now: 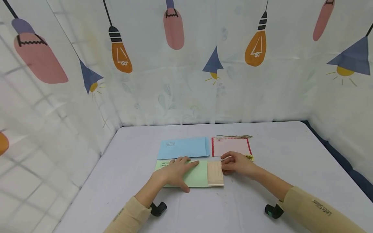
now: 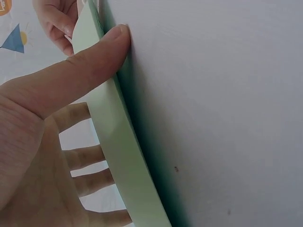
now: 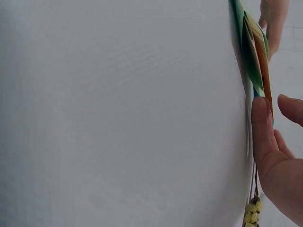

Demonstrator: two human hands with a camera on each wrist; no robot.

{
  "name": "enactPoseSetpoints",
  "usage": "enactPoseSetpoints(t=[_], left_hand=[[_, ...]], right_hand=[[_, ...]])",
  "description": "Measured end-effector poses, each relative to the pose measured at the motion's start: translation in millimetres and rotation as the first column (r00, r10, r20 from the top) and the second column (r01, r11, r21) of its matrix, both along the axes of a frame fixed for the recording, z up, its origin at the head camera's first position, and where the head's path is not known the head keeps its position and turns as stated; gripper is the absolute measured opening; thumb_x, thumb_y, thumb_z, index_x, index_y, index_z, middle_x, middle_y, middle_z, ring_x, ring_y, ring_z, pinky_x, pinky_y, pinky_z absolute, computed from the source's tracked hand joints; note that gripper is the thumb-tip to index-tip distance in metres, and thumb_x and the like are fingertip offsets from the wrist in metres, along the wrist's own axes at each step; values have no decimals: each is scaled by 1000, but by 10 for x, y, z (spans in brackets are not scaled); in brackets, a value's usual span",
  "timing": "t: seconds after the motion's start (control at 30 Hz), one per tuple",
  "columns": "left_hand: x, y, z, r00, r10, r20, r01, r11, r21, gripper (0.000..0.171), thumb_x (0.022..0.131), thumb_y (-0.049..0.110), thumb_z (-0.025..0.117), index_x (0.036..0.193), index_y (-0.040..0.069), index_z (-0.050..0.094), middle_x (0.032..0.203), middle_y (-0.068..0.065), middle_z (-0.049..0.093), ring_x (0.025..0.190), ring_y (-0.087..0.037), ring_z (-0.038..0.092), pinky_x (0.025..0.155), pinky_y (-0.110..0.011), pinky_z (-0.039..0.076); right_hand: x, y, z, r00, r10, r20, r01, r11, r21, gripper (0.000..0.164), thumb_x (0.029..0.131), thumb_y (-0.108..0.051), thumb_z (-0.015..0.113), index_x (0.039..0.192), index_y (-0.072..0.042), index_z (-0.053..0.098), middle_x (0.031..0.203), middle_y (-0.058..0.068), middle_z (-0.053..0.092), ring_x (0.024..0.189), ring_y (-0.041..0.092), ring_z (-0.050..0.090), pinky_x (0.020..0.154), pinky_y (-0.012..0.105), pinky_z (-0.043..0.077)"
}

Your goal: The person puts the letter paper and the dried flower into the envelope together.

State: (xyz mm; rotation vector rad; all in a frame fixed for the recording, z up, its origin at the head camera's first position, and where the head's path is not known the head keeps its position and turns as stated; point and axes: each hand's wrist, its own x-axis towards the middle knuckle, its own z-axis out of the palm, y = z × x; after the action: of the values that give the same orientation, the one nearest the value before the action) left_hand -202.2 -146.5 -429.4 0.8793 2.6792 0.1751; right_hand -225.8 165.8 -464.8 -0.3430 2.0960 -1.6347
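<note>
Hands, two of them, work over one white table (image 1: pixel 204 207) in the head view. Left hand (image 1: pixel 177 171) lies on the one green envelope (image 1: pixel 201 174), its digits spread apart. One lined beige insert (image 1: pixel 215 173) sticks out of the envelope's right end, and right hand (image 1: pixel 237 164) touches the outer edge of that insert with bent fingers. Behind the green envelope lies one blue envelope (image 1: pixel 183 148); to its right, one pale pink card (image 1: pixel 230 147) with a red border, one dried sprig (image 1: pixel 236 136) along its far edge, and one yellow flower cluster (image 1: pixel 249 157) beside the right hand. Two black devices (image 1: pixel 158 209) show, one by each sleeve. Three pink lamps (image 1: pixel 174 29) and three blue lamps (image 1: pixel 213 61) are printed on the curtain

Left wrist view: one thumb rests along the green envelope's near edge, four straight fingers reach across it, well separated

Right wrist view: one digit lies against the insert's end, another stands clear of it; whether the hidden fingers pinch it, I cannot tell
</note>
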Motion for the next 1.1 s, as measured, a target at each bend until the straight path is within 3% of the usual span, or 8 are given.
enactPoseSetpoints(t=[0.13, 0.47, 0.77, 1.1], left_hand=[[-6, 0, -1, 1000, 6, 5, -6, 1000, 0, 106, 75, 49, 91, 162, 28, 34, 156, -8, 38, 141, -31, 37, 111, -58, 34], [-13, 6, 0, 1000, 10, 7, -10, 1000, 5, 107, 75, 50, 91, 162, 27, 34, 156, -8, 37, 141, -32, 37, 111, -58, 34], [-23, 3, -10, 1000, 16, 13, -16, 1000, 10, 106, 76, 49, 91, 162, 27, 34, 157, -9, 37, 141, -31, 37, 111, -58, 34], [-31, 5, -13, 1000, 13, 10, -13, 1000, 9, 106, 76, 50, 90, 162, 27, 33, 156, -8, 37, 142, -31, 37, 111, -57, 34]], right_hand=[[24, -17, -15, 998, 11, 59, -8, 998, -61, 49, 96, -9, 73, 135, 11, 49, 112, 17, 69, 94, 29, 72, 85, 39, 59], [88, -108, 2, 993, -30, 116, 40, 996, -85, 50, 96, -7, 72, 136, 12, 48, 110, 17, 67, 93, 25, 69, 85, 37, 59], [143, -177, 2, 993, -93, 72, 96, 994, -42, 48, 94, -8, 75, 133, 7, 51, 104, 15, 65, 89, 24, 69, 81, 37, 60], [151, -274, -40, 984, -154, 86, 160, 985, -64, 44, 91, -3, 76, 125, 9, 52, 100, 15, 64, 84, 23, 70, 80, 37, 60]])
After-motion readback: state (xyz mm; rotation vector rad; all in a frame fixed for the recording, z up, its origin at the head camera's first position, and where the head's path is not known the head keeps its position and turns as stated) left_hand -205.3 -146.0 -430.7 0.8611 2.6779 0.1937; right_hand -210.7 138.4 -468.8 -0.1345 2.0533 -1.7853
